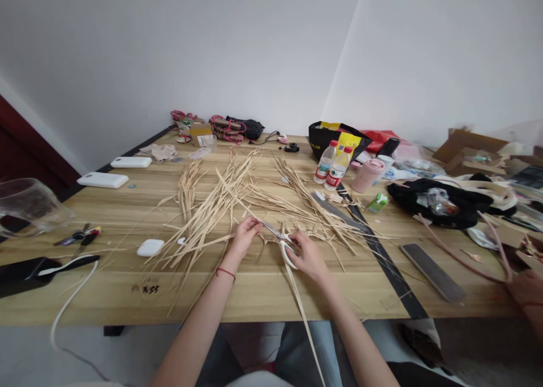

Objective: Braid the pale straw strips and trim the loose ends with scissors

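My right hand [309, 256] grips white-handled scissors [285, 252] near the middle of the table, fingers at the handle loops. The blades point left toward my left hand [245, 237], whose fingers are pinched together on a pale straw strip [237, 199] at the blade tips. Whether the blades touch the strip I cannot tell. Beneath the scissors lies a tangle of short strip ends [316, 234]. One long pale strip [302, 308] runs from below the scissors over the table edge toward my lap. A large loose pile of straw strips [207, 211] spreads beyond and left of my left hand.
Two water bottles [338, 171], a pink cup [367, 175] and a black bag [436, 203] stand to the right. A grey flat bar [431, 271] lies near another person's hand [526, 289]. Leftward are a white earbud case [150, 247], keys [82, 236] and a clear container [31, 206].
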Available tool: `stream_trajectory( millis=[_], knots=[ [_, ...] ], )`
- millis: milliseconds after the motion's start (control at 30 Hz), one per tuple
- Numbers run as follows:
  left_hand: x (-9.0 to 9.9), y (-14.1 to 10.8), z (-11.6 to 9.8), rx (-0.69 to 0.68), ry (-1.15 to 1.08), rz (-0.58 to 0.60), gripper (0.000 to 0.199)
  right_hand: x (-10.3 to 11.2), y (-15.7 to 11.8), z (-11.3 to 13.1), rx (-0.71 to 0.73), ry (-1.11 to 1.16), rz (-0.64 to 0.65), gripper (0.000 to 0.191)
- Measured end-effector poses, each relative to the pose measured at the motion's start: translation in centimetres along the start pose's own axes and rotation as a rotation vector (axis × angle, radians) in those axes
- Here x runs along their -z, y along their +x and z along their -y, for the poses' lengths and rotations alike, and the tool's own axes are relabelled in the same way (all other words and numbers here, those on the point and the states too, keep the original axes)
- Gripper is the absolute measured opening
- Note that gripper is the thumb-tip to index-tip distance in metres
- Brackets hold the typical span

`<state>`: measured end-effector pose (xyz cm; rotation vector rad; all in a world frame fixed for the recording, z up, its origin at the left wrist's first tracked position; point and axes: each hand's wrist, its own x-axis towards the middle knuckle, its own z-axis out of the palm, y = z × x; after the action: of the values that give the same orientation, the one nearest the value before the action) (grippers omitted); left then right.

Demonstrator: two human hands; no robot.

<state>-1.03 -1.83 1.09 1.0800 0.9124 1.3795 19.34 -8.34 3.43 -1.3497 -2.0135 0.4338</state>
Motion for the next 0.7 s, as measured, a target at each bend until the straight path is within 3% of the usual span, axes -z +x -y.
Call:
stream_trajectory(
  millis=[433,700],
  knots=[
    [0.29,0.00,-0.09,0.002,-0.053,0.008,0.027,0.46,-0.18,-0.42,0.001,-0.019,0.005,0.016],
    [0.64,0.35,0.18,-0.032,-0.067,-0.047,0.027,0.47,-0.64,-0.50,0.010,-0.013,0.016,0.018]
  ],
)
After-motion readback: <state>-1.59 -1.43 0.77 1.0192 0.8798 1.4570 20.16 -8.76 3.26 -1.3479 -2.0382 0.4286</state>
